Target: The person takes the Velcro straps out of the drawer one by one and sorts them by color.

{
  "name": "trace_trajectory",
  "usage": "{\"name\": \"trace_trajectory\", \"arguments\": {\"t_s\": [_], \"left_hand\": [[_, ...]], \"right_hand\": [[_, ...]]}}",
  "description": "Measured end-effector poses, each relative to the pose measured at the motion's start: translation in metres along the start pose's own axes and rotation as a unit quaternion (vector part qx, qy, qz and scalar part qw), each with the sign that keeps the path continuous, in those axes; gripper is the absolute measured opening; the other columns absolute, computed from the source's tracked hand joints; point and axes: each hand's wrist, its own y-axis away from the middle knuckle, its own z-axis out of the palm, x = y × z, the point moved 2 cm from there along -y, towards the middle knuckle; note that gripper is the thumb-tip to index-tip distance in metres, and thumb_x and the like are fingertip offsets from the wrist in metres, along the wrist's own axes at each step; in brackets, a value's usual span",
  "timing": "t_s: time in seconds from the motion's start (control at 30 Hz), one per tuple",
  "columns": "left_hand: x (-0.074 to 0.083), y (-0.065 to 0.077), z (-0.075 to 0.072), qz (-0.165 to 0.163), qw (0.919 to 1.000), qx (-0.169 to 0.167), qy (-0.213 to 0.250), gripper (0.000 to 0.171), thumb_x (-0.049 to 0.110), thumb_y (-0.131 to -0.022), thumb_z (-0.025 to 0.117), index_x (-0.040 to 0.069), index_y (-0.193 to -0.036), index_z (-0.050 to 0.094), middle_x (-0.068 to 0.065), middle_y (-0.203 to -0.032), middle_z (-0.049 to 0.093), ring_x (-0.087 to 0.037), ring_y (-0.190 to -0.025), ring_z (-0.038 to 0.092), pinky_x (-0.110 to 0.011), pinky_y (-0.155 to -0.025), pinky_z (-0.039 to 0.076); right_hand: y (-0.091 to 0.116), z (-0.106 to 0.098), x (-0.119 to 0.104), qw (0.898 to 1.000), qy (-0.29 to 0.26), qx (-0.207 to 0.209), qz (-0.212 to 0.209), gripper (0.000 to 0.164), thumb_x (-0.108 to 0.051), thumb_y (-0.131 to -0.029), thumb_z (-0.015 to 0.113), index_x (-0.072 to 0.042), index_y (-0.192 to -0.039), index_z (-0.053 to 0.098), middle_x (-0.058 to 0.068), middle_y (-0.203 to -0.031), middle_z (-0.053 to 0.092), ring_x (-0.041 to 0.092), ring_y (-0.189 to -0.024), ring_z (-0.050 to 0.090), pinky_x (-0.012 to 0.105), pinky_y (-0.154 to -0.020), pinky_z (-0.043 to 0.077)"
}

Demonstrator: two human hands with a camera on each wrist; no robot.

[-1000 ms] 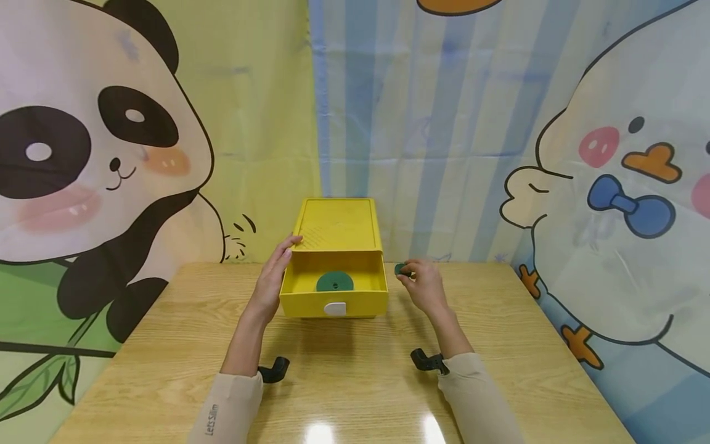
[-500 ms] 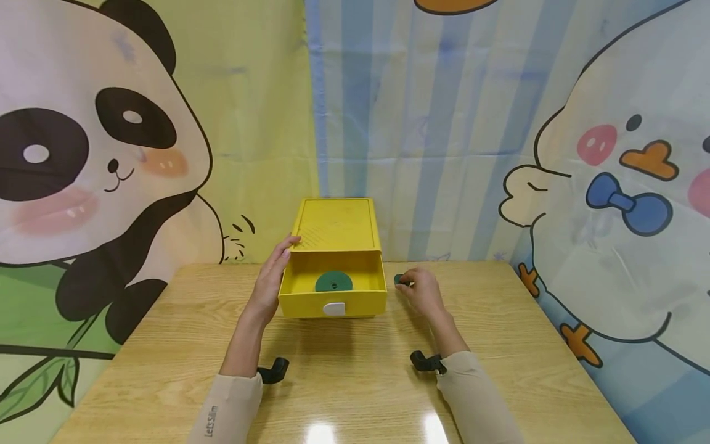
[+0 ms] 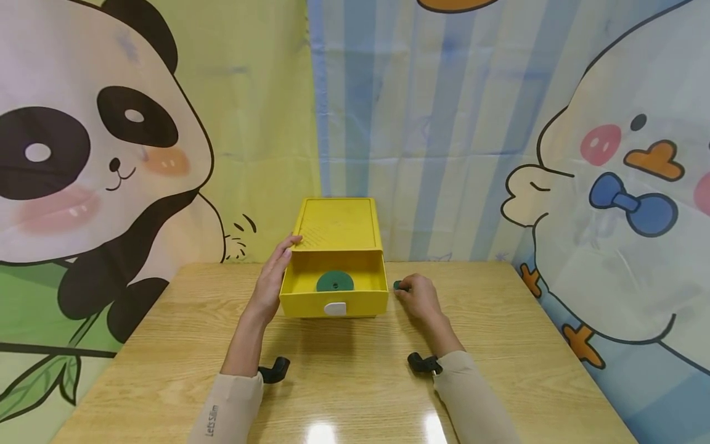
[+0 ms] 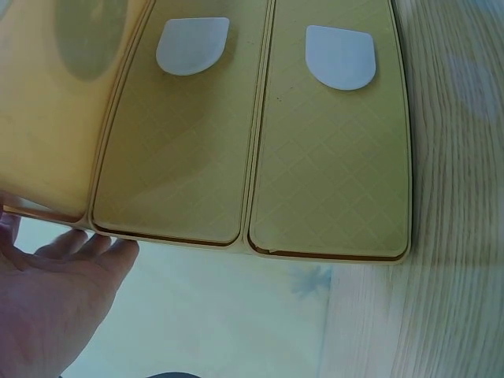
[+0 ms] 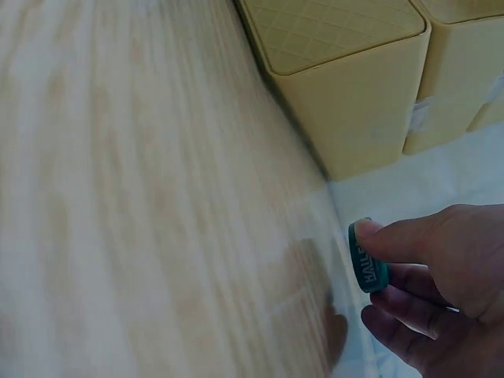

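1. Nearest: L sleeve (image 3: 226,404) & R sleeve (image 3: 476,394), both beige, L one w/ dark lettering.
2. Black wrist mount on L arm (image 3: 274,370), matching mount on R arm (image 3: 424,363), both sticking out over wood-grain table (image 3: 482,327).
3. R hand (image 3: 423,297): pinching small green piece (image 5: 369,264) btwn thumb & fingers, just R of the yellow unit's pulled-out drawer, outside it (pale letters on the piece's edge, too small to read for sure). Can't tell if the piece touches the table.
4. Yellow drawer (image 3: 302,306): top one of the stack, pulled out toward the person, white tab (image 3: 335,309) mid-front.
5. Green disc (image 3: 326,281), w/ small dark spot near its middle, sits inside that drawer, approx. centred; front wall hides its lower edge.
6. L hand (image 3: 269,288): not clenched, no grasp; palm side laid along the unit's L side, fingertips at the top edge.
7. Yellow drawer unit (image 3: 337,221): stands at the table's far part. L wrist view has two lower drawer fronts (image 4: 177,150), both closed, each w/ a white tab.
8. Farthest: cartoon backdrop (image 3: 388,123), panda (image 3: 150,179) on L, white bird (image 3: 610,271) w/ blue bow tie on R, pale blue stripes btwn.
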Motion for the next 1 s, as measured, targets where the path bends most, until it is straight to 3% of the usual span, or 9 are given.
{"name": "trace_trajectory", "arguments": {"t_s": [0.33, 0.6, 0.73, 0.87, 1.0], "left_hand": [[0.000, 0.000, 0.000, -0.002, 1.0000, 0.001, 0.000, 0.051, 0.045, -0.114, 0.033, 0.019, -0.157, 0.040, 0.004, -0.175, 0.009, -0.020, -0.162, 0.002, -0.058, -0.129, 0.003], [0.000, 0.001, 0.001, -0.001, 1.0000, 0.002, 0.001, 0.051, 0.045, -0.114, 0.033, 0.018, -0.157, 0.040, 0.004, -0.175, 0.010, -0.020, -0.162, 0.002, -0.058, -0.129, 0.003], [0.000, 0.001, 0.001, -0.004, 1.0000, 0.002, 0.005, 0.051, 0.045, -0.114, 0.033, 0.018, -0.157, 0.040, 0.005, -0.175, 0.012, -0.020, -0.162, 0.004, -0.057, -0.130, 0.004], [-0.001, 0.001, 0.001, -0.002, 1.0000, 0.001, 0.006, 0.051, 0.045, -0.114, 0.033, 0.019, -0.157, 0.040, 0.004, -0.174, 0.013, -0.020, -0.162, 0.005, -0.057, -0.129, 0.005], [-0.002, 0.000, -0.001, 0.000, 1.0000, 0.002, 0.003, 0.051, 0.045, -0.114, 0.033, 0.019, -0.157, 0.040, 0.004, -0.174, 0.014, -0.020, -0.162, 0.006, -0.057, -0.130, 0.005]], "right_hand": [[-0.002, 0.005, 0.005, 0.999, 0.024, -0.024, -0.009, 0.011, -0.005, -0.094, 0.076, 0.001, -0.103, 0.079, 0.019, -0.111, 0.076, 0.038, -0.109, 0.071, 0.051, -0.094, 0.058], [0.000, 0.003, 0.003, 1.000, 0.012, -0.028, -0.004, 0.016, -0.006, -0.093, 0.077, -0.001, -0.109, 0.078, 0.017, -0.111, 0.077, 0.038, -0.108, 0.071, 0.051, -0.094, 0.058], [0.001, 0.000, 0.002, 1.000, 0.011, -0.022, -0.005, 0.023, -0.006, -0.090, 0.079, -0.002, -0.113, 0.077, 0.017, -0.109, 0.077, 0.039, -0.105, 0.071, 0.052, -0.093, 0.057], [0.003, -0.006, -0.004, 1.000, -0.007, -0.013, 0.022, 0.033, -0.010, -0.092, 0.078, -0.006, -0.124, 0.073, 0.019, -0.122, 0.072, 0.041, -0.117, 0.066, 0.056, -0.097, 0.054], [0.001, -0.017, -0.015, 0.999, -0.010, 0.030, 0.009, 0.039, -0.020, -0.097, 0.075, -0.011, -0.135, 0.069, 0.017, -0.131, 0.069, 0.039, -0.122, 0.064, 0.056, -0.097, 0.054]]}}
